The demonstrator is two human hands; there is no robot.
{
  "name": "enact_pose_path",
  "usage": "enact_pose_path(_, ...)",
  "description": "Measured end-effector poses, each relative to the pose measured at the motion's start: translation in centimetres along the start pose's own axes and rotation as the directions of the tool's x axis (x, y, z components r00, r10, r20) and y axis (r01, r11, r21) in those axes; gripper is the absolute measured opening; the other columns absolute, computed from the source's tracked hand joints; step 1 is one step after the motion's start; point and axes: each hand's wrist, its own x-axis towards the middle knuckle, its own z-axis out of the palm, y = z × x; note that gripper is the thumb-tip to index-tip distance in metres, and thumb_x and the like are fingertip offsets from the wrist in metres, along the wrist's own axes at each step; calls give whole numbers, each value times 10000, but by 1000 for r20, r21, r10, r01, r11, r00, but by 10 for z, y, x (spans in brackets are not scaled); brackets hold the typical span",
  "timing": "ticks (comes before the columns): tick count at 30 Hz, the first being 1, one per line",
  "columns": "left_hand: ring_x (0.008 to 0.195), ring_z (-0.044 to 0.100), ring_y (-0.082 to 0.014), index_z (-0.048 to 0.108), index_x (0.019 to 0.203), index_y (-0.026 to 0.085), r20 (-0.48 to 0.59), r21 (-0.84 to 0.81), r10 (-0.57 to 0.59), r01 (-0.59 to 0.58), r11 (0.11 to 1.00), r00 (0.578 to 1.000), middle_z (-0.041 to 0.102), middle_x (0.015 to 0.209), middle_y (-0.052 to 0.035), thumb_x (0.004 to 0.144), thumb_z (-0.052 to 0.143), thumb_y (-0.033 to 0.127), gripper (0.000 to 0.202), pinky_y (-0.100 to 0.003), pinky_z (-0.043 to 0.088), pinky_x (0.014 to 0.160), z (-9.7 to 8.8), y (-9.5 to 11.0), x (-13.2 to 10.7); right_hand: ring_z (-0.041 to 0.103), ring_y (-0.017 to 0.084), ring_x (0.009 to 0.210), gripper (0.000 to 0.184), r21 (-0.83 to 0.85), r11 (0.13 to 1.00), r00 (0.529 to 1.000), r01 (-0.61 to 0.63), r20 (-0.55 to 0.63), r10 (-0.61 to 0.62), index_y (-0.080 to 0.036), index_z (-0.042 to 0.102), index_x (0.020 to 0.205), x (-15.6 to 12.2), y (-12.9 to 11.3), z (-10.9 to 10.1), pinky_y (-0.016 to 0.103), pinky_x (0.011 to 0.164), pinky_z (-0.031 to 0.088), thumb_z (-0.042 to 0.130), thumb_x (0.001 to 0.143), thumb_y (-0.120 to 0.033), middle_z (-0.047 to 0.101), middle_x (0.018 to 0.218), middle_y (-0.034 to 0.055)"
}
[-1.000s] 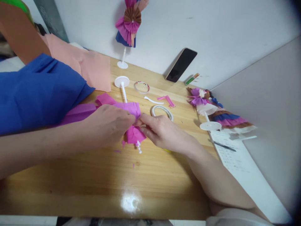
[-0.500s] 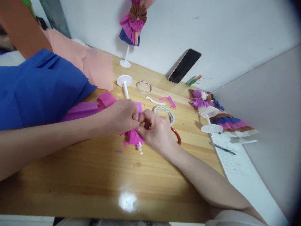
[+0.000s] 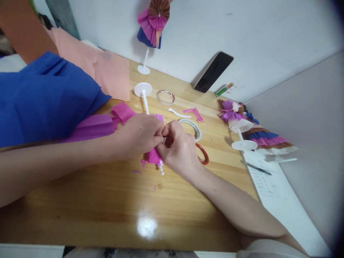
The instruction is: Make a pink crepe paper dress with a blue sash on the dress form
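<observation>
A white plastic stand [image 3: 145, 101] with a round base lies on its side, pink crepe paper [image 3: 154, 156] wrapped around its rod. Its knobbed white end pokes out below the paper. Over the wrapped part, the fingertips of my left hand [image 3: 143, 134] and my right hand [image 3: 180, 148] meet in a pinch. Whatever thin piece they grip is hidden between the fingers. Just right of my right hand are a roll of white tape [image 3: 199, 133] and a red ring [image 3: 205, 154]. Small pink scraps [image 3: 137, 171] lie by the paper's lower end.
Blue crepe paper [image 3: 48, 104], peach paper [image 3: 113, 75] and a purple-pink strip [image 3: 94, 126] cover the left. At the back are a paper-dressed doll [image 3: 154, 27], a phone [image 3: 214, 72] and a clear ring [image 3: 165, 96]. Another doll [image 3: 242, 123], a pen [image 3: 258, 168] and written paper [image 3: 276, 193] lie right.
Both hands stay pinched together over the pink paper, with only a slight shift of the fingers. The whole view has moved a little.
</observation>
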Motion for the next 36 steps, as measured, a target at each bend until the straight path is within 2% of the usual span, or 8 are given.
enact_pose_path(4,505,446,-101,579,580,161,4,54,62,-62,997,998,532,512,34,730,612,128,158,-245,267,527,-1,-6,1,481,125,474,204,12,1000,999,-7,-34,8,-244,405,821,0,1,3,235,492,331,538,705,-141,523,580,-61)
enact_pose_path(7,594,514,-125,627,702,167,15,98,183,-183,978,983,592,628,17,701,593,94,80,-240,330,577,-6,-16,3,494,108,485,230,77,997,1000,11,-21,-9,-242,405,826,0,1,1,224,507,353,554,706,-114,547,616,-66)
enact_pose_path(10,753,575,-153,634,833,161,102,115,296,-307,945,950,624,817,-23,699,541,37,204,-239,393,681,-12,-24,5,519,96,505,242,144,989,1000,20,15,-22,-234,427,831,2,0,-1,213,526,376,562,700,-82,574,646,-65)
enact_pose_path(12,808,585,-166,630,857,149,146,120,316,-334,935,937,614,867,-41,724,557,58,177,-242,411,724,-13,-27,7,529,92,515,235,173,985,999,21,28,-26,-226,454,840,3,0,-2,210,536,386,558,702,-67,597,663,-58)
enact_pose_path(17,722,563,-149,635,748,136,108,175,280,-296,939,954,599,795,-29,722,605,99,54,-234,397,666,-9,-29,11,527,85,514,176,226,974,999,17,47,-28,-205,504,814,2,2,-4,205,536,402,553,718,-66,624,664,-39)
enact_pose_path(22,694,553,-130,634,693,138,107,107,315,-326,939,943,605,785,-22,716,615,93,54,-223,389,632,-4,-36,12,524,81,509,148,240,971,999,16,47,-28,-193,545,803,1,4,-5,199,527,407,534,730,-66,643,672,-27)
enact_pose_path(29,639,498,-108,592,605,143,198,133,366,-395,909,909,549,715,-12,815,501,83,237,-219,321,567,-11,-30,7,544,95,541,98,328,945,998,-9,61,-12,-187,552,752,5,6,-7,202,524,410,533,734,-93,620,653,-22)
enact_pose_path(36,574,415,-94,463,509,145,249,24,398,-416,909,883,453,639,11,785,478,4,310,-225,295,547,-18,-29,9,488,104,537,54,404,908,990,-111,121,67,-187,541,676,12,15,-5,225,509,374,560,726,-182,566,619,-21)
